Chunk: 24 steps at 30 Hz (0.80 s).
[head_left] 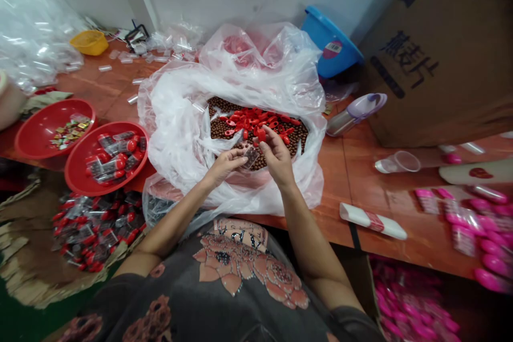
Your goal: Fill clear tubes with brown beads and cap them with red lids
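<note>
The person's left hand [224, 166] is cupping loosely, its grip holding a small clear packet [251, 157] against the fingertips. The right hand [278, 159] is keeping a narrow grip right beside the packet, though whether its fingers are touching the packet I cannot tell. Both hands are working over a white plastic bag [172, 133], which is lying open at 12 o'clock and is showing brown beads [218, 128] heaped with red plastic pieces [252, 120].

At 9 o'clock, a red bowl [82, 163] is holding packets with red ends, and a second red bowl [24, 139] is sitting beyond it with small gold and green pieces. More red-ended packets [94, 230] are piling up on flattened cardboard [24, 272] at 8 o'clock. Across the orange-brown desk [348, 181], a yellow basket [88, 43] is sitting at 11 o'clock, a blue basin [340, 59] is tilting against the wall at 1 o'clock, a cardboard box [436, 53] is standing at 2 o'clock, and pink-capped packets [476, 224] are lying at 4 o'clock.
</note>
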{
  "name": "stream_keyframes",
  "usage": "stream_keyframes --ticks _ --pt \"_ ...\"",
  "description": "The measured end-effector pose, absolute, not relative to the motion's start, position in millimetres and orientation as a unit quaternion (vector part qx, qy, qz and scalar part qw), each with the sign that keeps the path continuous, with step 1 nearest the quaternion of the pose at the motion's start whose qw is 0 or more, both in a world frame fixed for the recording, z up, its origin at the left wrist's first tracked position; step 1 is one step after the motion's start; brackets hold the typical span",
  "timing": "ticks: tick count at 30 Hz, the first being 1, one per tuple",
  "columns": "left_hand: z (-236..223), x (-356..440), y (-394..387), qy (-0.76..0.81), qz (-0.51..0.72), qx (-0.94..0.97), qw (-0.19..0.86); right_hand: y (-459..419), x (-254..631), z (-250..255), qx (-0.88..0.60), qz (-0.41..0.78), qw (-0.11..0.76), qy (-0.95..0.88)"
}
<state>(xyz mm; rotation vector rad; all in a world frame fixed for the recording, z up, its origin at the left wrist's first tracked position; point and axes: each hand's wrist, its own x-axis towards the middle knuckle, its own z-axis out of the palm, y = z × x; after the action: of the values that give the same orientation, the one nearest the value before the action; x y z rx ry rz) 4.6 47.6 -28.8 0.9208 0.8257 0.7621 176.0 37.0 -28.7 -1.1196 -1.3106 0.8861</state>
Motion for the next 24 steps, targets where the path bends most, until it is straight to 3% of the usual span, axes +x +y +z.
stream_keyframes --ticks 6,14,20,24 --pt "-27.0 -3.6 41.6 0.401 0.355 0.403 0.742 34.0 170.8 -33.1 -0.444 0.414 0.546 -0.578" --pt "-27.4 -9.3 37.6 0.403 0.363 0.386 0.747 23.8 181.5 -32.8 -0.533 0.279 0.529 -0.598" --pt "-30.4 -9.7 35.7 0.397 0.371 0.403 0.736 19.6 181.3 -29.7 -0.521 0.283 0.485 -0.643" --pt "-33.1 -9.8 35.8 0.384 0.367 0.429 0.731 16.3 177.2 -33.3 -0.504 0.288 0.513 -0.632"
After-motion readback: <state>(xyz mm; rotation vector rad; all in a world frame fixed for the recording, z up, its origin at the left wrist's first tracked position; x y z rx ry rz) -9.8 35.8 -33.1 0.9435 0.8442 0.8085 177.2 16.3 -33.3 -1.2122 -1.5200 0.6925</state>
